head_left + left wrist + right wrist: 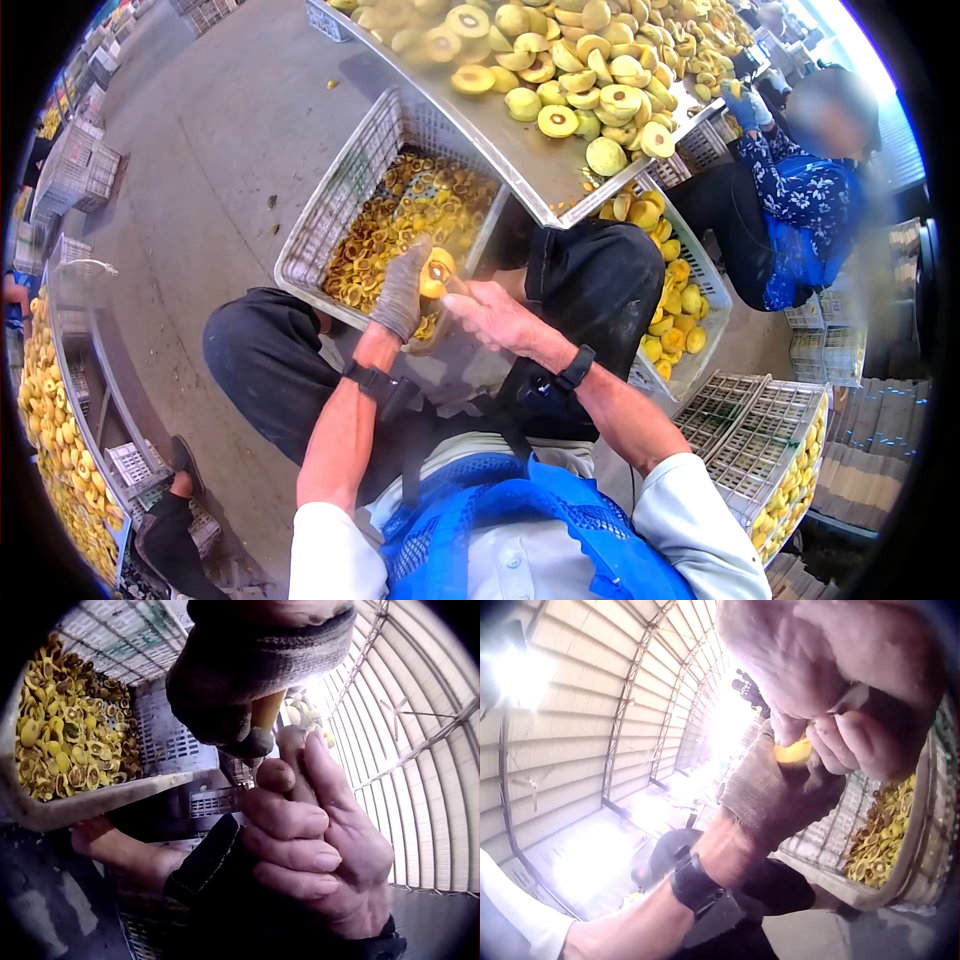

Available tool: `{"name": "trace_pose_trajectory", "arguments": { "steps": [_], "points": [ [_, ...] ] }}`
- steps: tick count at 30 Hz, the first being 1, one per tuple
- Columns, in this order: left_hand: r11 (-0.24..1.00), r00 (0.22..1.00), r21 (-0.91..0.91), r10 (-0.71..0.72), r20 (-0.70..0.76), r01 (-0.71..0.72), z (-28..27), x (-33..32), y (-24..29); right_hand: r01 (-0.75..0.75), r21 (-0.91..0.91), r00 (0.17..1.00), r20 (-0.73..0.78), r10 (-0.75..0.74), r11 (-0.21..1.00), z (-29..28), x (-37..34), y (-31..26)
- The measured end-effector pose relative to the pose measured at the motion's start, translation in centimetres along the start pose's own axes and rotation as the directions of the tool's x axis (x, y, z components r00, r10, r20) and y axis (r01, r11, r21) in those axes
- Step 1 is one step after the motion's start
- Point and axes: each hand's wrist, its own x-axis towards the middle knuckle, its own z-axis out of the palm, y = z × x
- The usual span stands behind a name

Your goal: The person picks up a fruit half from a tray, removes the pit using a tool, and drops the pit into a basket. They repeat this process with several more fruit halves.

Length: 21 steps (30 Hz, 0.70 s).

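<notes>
My left hand (402, 292), in a grey knitted glove, grips a yellow fruit half (436, 273) whose cut face shows a brown centre. The bare right hand (500, 318) meets the fruit from the right, its thumb and fingers close to the cut face. In the left wrist view the right hand's fingers (289, 844) are curled round a small brownish tool handle (301, 778); its working end cannot be made out. The right wrist view shows the yellow fruit (793, 751) between the glove (780, 791) and the right hand (832, 667).
Below the hands stands a crate (300, 262) of brown and yellow scraps. A metal table (480, 135) heaped with fruit halves is ahead, with another crate (715, 335) of yellow pieces at right. Beyond sits a person in blue (815, 215); stacked crates (745, 420) stand at lower right.
</notes>
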Motion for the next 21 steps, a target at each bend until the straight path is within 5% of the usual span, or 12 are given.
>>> {"name": "trace_pose_trajectory", "arguments": {
  "steps": [4, 8, 17, 19, 21],
  "points": [
    [1.000, 1.000, 0.010, 0.009, 0.007, -0.009, -0.5, 0.3, -0.4, -0.194, 0.317, 0.980, 0.101, 0.170, 0.929, 0.1, 0.1, 0.3],
    [0.998, 0.999, 0.046, 0.039, -0.029, -0.037, 0.1, 0.0, -0.6, -0.228, 0.357, 0.972, 0.143, 0.188, 0.906, -0.2, -0.1, 0.5],
    [0.999, 0.994, 0.016, -0.051, -0.096, 0.052, 2.2, -1.7, 0.5, -0.195, 0.165, 0.977, 0.120, 0.177, 0.967, -0.3, -0.2, 1.2],
    [0.998, 0.990, 0.024, -0.054, -0.129, 0.058, 2.1, -1.6, 0.5, 0.030, -0.113, 1.000, 0.013, -0.029, 0.993, 0.1, 0.6, 2.3],
    [1.000, 0.999, 0.029, -0.006, -0.048, 0.008, 1.7, -1.3, 0.0, 0.073, -0.201, 0.997, 0.006, -0.074, 0.977, -0.4, 1.0, 3.2]
  ]
}}
